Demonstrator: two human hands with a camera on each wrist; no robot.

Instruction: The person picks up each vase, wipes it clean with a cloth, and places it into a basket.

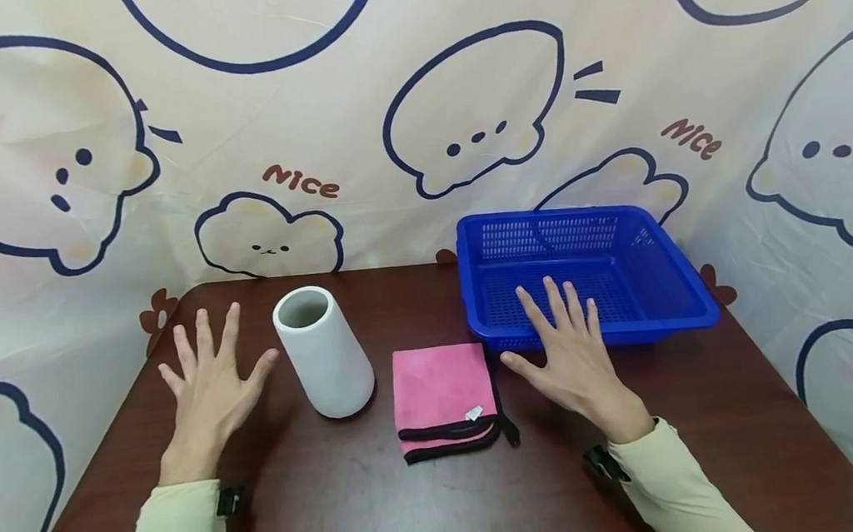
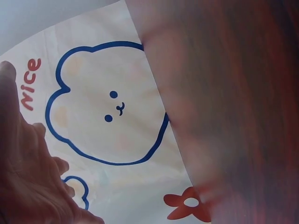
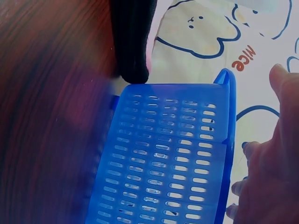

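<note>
1. Head view: we are looking down at a brown tabletop, with two bare hands spreading their fingers and gripping nothing.
2. On one side, the left hand is hovering beside a white vase, its thumb pointing that way without touching; the vase is standing upright, mouth up (we are guessing ceramic, from the matte surface).
3. In the middle, a pink cloth with black edging is lying folded between the vase and a blue basket.
4. Opposite, the right hand is reaching over the basket's front rim; we are not able to tell whether a fingertip is touching it.
5. For a good reach, we are favouring a slow approach: the tall vase could tip if knocked, so the left thumb should be clearing its side before any fingers close.
6. We are also judging that the basket may slide if nudged, and that pinching all the cloth's layers together would keep its fold neat.
</note>
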